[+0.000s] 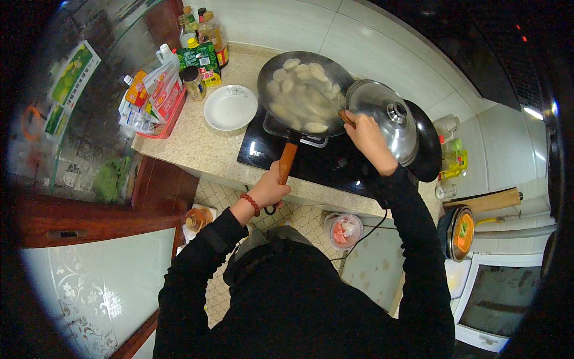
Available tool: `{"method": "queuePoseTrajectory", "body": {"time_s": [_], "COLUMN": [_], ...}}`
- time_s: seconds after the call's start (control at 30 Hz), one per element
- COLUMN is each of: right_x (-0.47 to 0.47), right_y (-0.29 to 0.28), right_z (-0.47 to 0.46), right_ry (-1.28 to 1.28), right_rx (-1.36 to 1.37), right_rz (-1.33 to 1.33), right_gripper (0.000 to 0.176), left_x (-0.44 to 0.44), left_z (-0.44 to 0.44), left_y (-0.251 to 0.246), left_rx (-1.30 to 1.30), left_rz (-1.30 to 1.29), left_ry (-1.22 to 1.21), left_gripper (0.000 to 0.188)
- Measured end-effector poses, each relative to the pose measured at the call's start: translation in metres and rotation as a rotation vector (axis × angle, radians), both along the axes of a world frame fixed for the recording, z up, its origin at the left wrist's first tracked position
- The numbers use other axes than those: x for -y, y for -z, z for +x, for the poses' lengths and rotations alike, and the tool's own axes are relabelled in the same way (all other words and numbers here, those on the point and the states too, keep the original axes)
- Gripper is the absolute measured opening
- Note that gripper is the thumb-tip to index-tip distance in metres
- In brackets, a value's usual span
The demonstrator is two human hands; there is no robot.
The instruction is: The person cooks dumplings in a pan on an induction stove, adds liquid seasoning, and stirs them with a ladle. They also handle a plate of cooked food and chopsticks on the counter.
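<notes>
My left hand [268, 188] grips the brown handle [288, 156] of a dark wok [269, 72] on the stove. Pale dumplings [315, 127] float in cloudy, steaming liquid inside the wok. With my right hand [368, 138] I hold a utensil by its wooden handle [345, 118] at the wok's right rim. Its thin metal shaft reaches into the liquid; steam and liquid hide its head. Just beyond my right hand lies a shiny metal lid [381, 96] with a round knob. To the left of the wok, a white plate [230, 114] with a floral print rests on the counter.
Seasoning bottles [210, 33] and a red basket [168, 125] of packets line the counter's left end. A black cooktop [332, 164] lies under the wok. Behind the lid stands a dark round pan [428, 143]. A bin [343, 231] sits on the floor below.
</notes>
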State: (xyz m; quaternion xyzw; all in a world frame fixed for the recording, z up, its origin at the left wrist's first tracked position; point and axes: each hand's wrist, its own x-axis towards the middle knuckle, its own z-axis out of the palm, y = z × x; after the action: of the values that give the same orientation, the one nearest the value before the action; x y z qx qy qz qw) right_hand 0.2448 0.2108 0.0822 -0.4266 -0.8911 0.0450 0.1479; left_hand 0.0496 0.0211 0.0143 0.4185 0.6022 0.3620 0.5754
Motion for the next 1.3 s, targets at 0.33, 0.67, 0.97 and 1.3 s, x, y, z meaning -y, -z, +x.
{"method": "queuePoseTrajectory", "body": {"time_s": [0.33,0.67,0.97,1.3], "right_x": [-0.008,0.043,0.077,0.059], "right_y": [-0.021,-0.121,-0.166,-0.126], "right_z": [0.012,0.081,0.107,0.087], "right_ry": [0.067,0.009,0.106,-0.009], "right_rx": [-0.159,-0.016,0.029,0.084], "right_rz": [-0.167,-0.217,-0.444,-0.542], "right_gripper": [0.033,0.032,0.029,0.033], "left_x": [-0.001,-0.001,-0.001,-0.001], "left_z": [-0.001,-0.001,0.001,-0.001], "left_y": [0.004,0.003,0.000,0.001], "left_rx": [-0.009,0.068,0.059,0.015], "left_rz": [-0.011,-0.022,-0.006,0.027], "left_ry": [0.036,0.009,0.009,0.025], "left_gripper": [0.058,0.058,0.055,0.055]}}
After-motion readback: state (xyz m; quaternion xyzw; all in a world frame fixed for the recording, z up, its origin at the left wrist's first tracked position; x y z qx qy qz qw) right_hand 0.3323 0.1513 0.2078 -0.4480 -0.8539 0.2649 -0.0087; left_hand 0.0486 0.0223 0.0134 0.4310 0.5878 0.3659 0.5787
